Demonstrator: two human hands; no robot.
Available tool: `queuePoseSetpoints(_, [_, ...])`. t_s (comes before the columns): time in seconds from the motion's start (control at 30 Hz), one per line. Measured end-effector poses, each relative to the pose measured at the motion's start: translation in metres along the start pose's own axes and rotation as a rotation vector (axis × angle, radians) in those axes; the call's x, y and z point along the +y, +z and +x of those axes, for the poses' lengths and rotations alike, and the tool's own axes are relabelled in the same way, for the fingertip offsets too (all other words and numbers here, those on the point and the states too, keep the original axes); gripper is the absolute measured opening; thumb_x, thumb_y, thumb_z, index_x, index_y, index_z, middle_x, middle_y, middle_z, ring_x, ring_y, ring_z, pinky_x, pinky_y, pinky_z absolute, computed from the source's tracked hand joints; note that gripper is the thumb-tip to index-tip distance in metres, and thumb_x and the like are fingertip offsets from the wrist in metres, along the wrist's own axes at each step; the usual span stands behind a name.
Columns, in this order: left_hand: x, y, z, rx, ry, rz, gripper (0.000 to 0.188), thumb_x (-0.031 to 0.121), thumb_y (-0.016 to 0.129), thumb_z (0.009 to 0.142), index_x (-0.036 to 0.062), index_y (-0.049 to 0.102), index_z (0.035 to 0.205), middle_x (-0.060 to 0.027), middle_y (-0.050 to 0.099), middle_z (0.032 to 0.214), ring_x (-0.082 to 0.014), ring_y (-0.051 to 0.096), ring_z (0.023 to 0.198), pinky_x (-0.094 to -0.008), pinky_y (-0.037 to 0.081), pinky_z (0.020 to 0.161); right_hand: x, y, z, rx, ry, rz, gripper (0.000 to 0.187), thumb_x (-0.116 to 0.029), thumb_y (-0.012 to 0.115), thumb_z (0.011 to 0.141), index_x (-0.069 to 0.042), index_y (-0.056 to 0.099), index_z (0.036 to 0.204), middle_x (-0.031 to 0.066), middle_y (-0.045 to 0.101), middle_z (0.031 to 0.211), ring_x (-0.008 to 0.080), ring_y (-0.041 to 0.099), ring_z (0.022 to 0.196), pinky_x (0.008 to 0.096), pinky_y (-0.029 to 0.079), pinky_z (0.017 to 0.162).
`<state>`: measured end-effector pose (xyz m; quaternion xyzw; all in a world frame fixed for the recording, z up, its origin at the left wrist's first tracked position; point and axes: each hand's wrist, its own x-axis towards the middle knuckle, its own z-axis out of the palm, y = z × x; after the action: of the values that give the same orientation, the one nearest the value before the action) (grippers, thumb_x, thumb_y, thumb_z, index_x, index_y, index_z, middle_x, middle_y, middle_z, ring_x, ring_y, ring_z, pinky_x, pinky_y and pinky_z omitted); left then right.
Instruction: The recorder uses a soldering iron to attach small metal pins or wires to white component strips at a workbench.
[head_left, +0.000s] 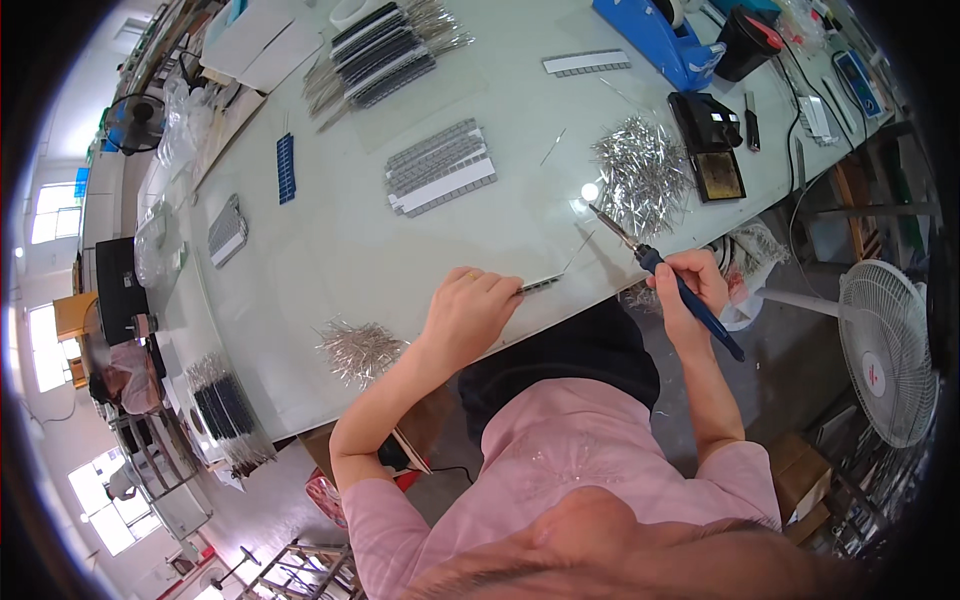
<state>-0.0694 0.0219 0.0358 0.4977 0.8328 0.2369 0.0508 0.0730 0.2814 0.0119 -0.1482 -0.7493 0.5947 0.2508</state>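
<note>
My right hand (696,287) is wrapped round the dark blue handle of a soldering iron (712,322), whose metal tip points up and left over the table, beside a heap of silvery wire pieces (640,178). Near the front edge, my left hand (470,308) pinches a thin dark strip (541,286), seen almost edge-on; its far end shows past the fingers. A fine wire (578,250) lies or sticks out just beyond that end; whether it touches the strip I cannot tell. Another pile of thin silvery leads (358,350) sits left of my left forearm.
Grey and white strips (441,168) lie mid-table, with a blue strip (286,168) farther left. Bundles of dark leaded strips (385,55) are at the back. A soldering stand (708,145), blue tape dispenser (660,42) and black cup (748,45) stand right. A fan (885,355) is beside the table.
</note>
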Motion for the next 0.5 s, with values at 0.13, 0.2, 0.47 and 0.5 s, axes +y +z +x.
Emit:
queuePoseSetpoints(0.13, [-0.003, -0.006, 0.008, -0.037, -0.053, -0.015, 0.015, 0.016, 0.069, 0.086, 0.0089, 0.068, 0.099, -0.0079, 0.069, 0.086, -0.0285, 0.065, 0.080, -0.0395, 0.050, 0.083, 0.005, -0.003, 0.001, 0.002, 0.008, 0.021, 0.011, 0.005, 0.061, 0.091, 0.000, 0.053, 0.096, 0.0070, 0.061, 0.090, 0.0116, 0.065, 0.073, 0.0232, 0.053, 0.067])
queuePoseSetpoints(0.2, [-0.004, -0.008, 0.009, -0.050, -0.067, -0.008, 0.014, 0.016, 0.068, 0.087, 0.0089, 0.068, 0.098, -0.0080, 0.069, 0.086, -0.0285, 0.065, 0.081, -0.0395, 0.050, 0.082, 0.005, -0.001, 0.000, -0.003, 0.026, 0.037, 0.011, 0.005, 0.061, 0.091, 0.000, 0.053, 0.097, 0.0069, 0.061, 0.090, 0.0115, 0.065, 0.074, 0.0234, 0.053, 0.068])
queuePoseSetpoints(0.47, [-0.005, -0.009, 0.006, 0.061, -0.084, 0.072, 0.009, 0.016, 0.072, 0.083, 0.0095, 0.065, 0.085, -0.0042, 0.064, 0.075, -0.0250, 0.063, 0.075, -0.0366, 0.047, 0.072, -0.004, 0.037, 0.001, 0.042, 0.037, 0.082, 0.017, -0.009, 0.072, 0.087, 0.000, 0.061, 0.095, 0.0041, 0.065, 0.081, 0.0084, 0.059, 0.072, 0.0237, 0.049, 0.068])
queuePoseSetpoints(0.5, [-0.005, -0.008, 0.006, 0.061, -0.083, 0.074, 0.009, 0.016, 0.072, 0.083, 0.0095, 0.065, 0.085, -0.0042, 0.064, 0.075, -0.0250, 0.063, 0.075, -0.0366, 0.047, 0.072, -0.001, 0.038, 0.001, 0.047, 0.022, 0.071, 0.016, -0.009, 0.072, 0.087, 0.001, 0.061, 0.094, 0.0048, 0.065, 0.081, 0.0096, 0.059, 0.073, 0.0244, 0.049, 0.070])
